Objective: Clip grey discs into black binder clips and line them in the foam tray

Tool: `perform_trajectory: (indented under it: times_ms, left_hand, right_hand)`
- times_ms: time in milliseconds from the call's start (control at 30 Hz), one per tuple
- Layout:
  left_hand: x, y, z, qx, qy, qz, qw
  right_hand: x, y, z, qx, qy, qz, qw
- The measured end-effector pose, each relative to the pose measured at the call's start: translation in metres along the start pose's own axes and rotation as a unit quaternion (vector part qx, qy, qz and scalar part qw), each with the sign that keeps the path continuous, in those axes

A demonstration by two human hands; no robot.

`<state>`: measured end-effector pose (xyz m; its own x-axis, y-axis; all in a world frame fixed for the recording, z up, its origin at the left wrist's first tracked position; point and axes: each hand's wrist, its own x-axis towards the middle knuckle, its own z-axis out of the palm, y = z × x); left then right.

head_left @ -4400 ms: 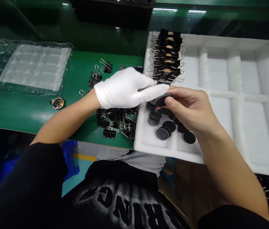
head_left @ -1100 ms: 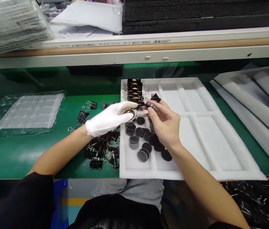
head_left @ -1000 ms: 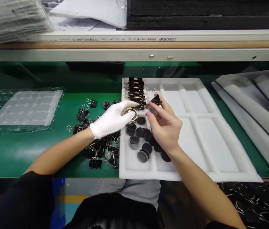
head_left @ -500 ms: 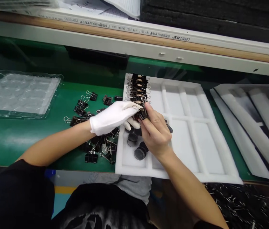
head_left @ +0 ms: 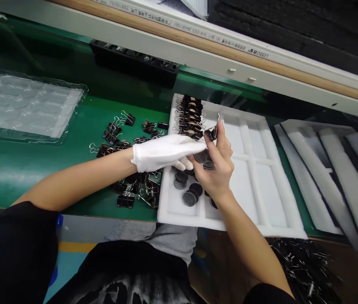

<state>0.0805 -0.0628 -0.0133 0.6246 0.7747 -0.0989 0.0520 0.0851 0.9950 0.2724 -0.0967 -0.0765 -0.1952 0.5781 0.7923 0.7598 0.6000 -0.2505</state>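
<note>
My left hand, in a white glove, reaches over the left side of a white foam tray. Its fingers press together near my right hand, and what they hold, if anything, is hidden. My bare right hand has a black binder clip in its upper fingers, wire handle pointing up. Just beyond the gloved fingertips stands a row of black binder clips with tan discs between them, in the tray's far-left compartment. Dark round discs lie in the near-left part of the tray, some partly under my hands.
Loose binder clips are heaped on the green table left of the tray. A clear plastic tray lies farther left. More foam trays lean at the right, above a pile of clips. A shelf edge runs across the back.
My right hand has drawn the binder clip away from the gloved fingers, up and to the right. The gloved fingers have straightened. The view has tilted slightly.
</note>
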Motion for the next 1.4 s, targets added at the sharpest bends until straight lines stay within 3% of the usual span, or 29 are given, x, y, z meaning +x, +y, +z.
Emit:
perform_trajectory:
  times_ms: [100, 200, 400, 567, 800, 900, 1033, 1133, 1200, 1300, 1400]
  left_hand:
    - [0.001, -0.002, -0.002, -0.023, -0.055, -0.029, 0.998]
    - [0.001, -0.001, -0.004, 0.023, -0.036, -0.015, 0.999]
    - [0.002, 0.002, -0.006, 0.038, -0.013, -0.03, 0.999]
    - [0.005, 0.002, -0.005, 0.073, 0.008, 0.006, 0.997]
    - [0.004, -0.002, -0.004, 0.137, 0.084, 0.045, 0.986]
    - [0.003, -0.006, -0.005, 0.209, 0.111, 0.076, 0.969]
    - [0.001, -0.003, -0.011, 0.266, 0.089, 0.097, 0.955]
    - [-0.002, 0.009, -0.019, 0.333, 0.056, 0.131, 0.932]
    - [-0.004, 0.018, -0.027, 0.369, 0.092, 0.158, 0.911]
    - [-0.004, 0.023, -0.039, 0.393, 0.195, 0.184, 0.879]
    - [-0.001, 0.02, -0.045, 0.472, 0.18, 0.166, 0.847]
  right_hand:
    - [-0.001, 0.001, 0.0, 0.049, -0.031, 0.044, 0.997]
    - [-0.003, 0.004, 0.001, 0.121, -0.06, 0.126, 0.983]
    - [-0.004, 0.014, 0.002, 0.301, -0.136, 0.272, 0.904]
    - [-0.003, 0.017, -0.001, 0.364, -0.198, 0.292, 0.862]
    - [0.004, 0.01, -0.005, 0.377, -0.094, 0.354, 0.851]
    - [0.004, 0.009, -0.005, 0.387, -0.106, 0.36, 0.842]
    - [0.003, 0.007, -0.007, 0.397, -0.125, 0.337, 0.844]
    - [0.003, 0.005, -0.009, 0.413, -0.133, 0.328, 0.839]
    - [0.004, 0.005, -0.01, 0.433, -0.136, 0.323, 0.831]
    - [0.005, 0.007, -0.015, 0.466, -0.161, 0.32, 0.809]
    - [0.006, 0.011, -0.02, 0.497, -0.203, 0.32, 0.781]
